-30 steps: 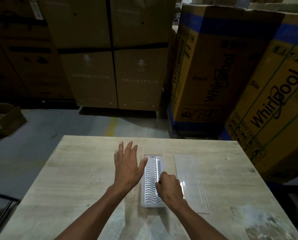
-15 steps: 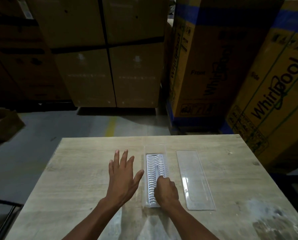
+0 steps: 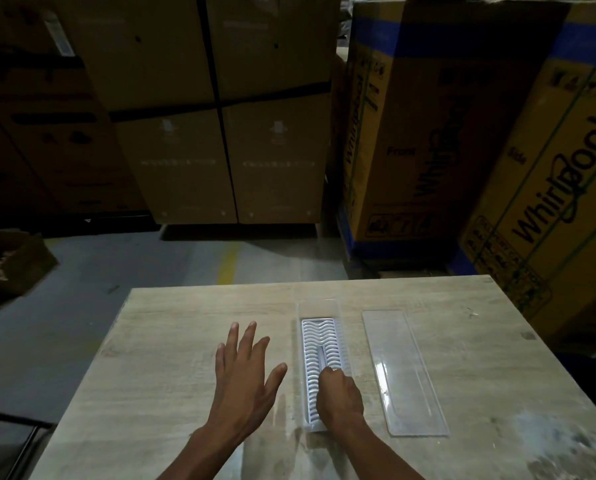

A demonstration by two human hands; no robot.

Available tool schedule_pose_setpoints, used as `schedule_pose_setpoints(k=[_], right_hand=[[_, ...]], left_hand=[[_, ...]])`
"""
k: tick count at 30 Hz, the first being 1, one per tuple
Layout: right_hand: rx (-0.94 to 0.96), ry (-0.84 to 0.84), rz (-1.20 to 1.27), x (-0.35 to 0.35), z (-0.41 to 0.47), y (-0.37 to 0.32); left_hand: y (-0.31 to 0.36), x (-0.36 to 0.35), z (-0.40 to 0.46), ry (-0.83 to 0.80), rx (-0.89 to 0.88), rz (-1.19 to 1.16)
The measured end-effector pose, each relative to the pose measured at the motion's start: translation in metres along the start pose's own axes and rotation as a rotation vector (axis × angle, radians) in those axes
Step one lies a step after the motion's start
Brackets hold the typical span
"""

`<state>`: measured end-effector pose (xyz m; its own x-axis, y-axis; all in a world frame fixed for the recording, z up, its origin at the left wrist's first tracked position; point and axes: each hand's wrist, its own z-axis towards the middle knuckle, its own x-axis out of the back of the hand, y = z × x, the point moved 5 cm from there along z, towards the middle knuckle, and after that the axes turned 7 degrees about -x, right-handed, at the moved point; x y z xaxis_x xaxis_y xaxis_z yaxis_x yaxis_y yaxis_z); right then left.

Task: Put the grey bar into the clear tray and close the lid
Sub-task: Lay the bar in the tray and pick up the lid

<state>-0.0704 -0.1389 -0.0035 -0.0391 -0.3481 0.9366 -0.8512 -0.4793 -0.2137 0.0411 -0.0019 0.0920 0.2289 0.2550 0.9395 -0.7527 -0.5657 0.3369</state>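
On the pale wood-grain surface (image 3: 172, 358) a long clear plastic tray (image 3: 319, 308) lies with its long axis running away from the person, holding a white insert with wavy ribs. The right hand (image 3: 339, 396) rests on the near half of it, fingers curled down onto the thin grey bar (image 3: 321, 355), which lies lengthwise along the tray's middle channel; whether the bar is fully seated or only pressed at its near end is hard to judge in this dim light. The left hand (image 3: 244, 379) hovers flat and spread wide just to the left of the tray, holding nothing.

The flat clear rectangular lid (image 3: 403, 372) lies loose on the surface to the right of the tray, parallel to it and a little apart. So it sits on the right hand's side, the nearer one by far, and already shares the tray's direction: I judge the coming move needs only a sideways carry leftward, with no turning.
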Motion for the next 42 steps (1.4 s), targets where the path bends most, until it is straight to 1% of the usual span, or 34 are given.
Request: schedule_pose_setpoints(k=[4, 8, 10, 14, 16, 18, 21, 23, 25, 33, 36, 38, 39, 41, 42], right_hand=[[0.024, -0.009, -0.036, -0.002, -0.001, -0.001], [0.045, 0.029, -0.042, 0.002, -0.002, -0.004], [0.048, 0.084, 0.013, 0.016, -0.002, -0.005], [-0.005, 0.287, 0.200, 0.055, 0.005, 0.017], [-0.057, 0.316, 0.266, 0.060, 0.008, 0.042], [-0.123, 0.270, 0.228, 0.052, 0.007, 0.069], [-0.195, 0.161, 0.035, 0.026, 0.000, 0.104], [-0.254, 0.064, 0.012, 0.010, -0.008, 0.118], [-0.253, 0.013, 0.001, 0.001, -0.012, 0.122], [-0.176, 0.019, -0.053, 0.011, -0.012, 0.121], [-0.152, 0.072, -0.047, 0.023, -0.010, 0.119], [-0.164, 0.160, 0.050, 0.041, -0.007, 0.117], [-0.191, 0.212, 0.153, 0.053, -0.005, 0.117], [-0.286, 0.329, 0.429, 0.076, 0.001, 0.122], [-0.330, 0.359, 0.580, 0.084, 0.004, 0.125]], left_hand=[[-0.002, -0.002, -0.001, -0.016, 0.004, 0.012], [0.003, -0.003, -0.003, -0.033, -0.002, 0.016], [0.006, -0.006, -0.003, -0.041, -0.011, 0.004], [0.010, -0.015, -0.003, -0.061, -0.016, -0.017], [0.014, -0.018, -0.002, -0.086, -0.023, -0.016], [0.016, -0.021, -0.003, -0.111, -0.031, -0.016], [0.018, -0.022, -0.004, -0.098, -0.041, -0.051], [0.020, -0.023, -0.004, -0.106, -0.043, -0.058], [0.023, -0.024, -0.003, -0.115, -0.048, -0.061], [0.030, -0.031, -0.008, -0.156, -0.051, -0.124], [0.028, -0.035, -0.011, -0.186, -0.045, -0.162], [0.030, -0.037, -0.011, -0.219, -0.037, -0.221], [0.032, -0.038, -0.011, -0.236, -0.037, -0.241], [0.038, -0.040, -0.010, -0.255, -0.056, -0.236], [0.040, -0.042, -0.009, -0.252, -0.069, -0.237]])
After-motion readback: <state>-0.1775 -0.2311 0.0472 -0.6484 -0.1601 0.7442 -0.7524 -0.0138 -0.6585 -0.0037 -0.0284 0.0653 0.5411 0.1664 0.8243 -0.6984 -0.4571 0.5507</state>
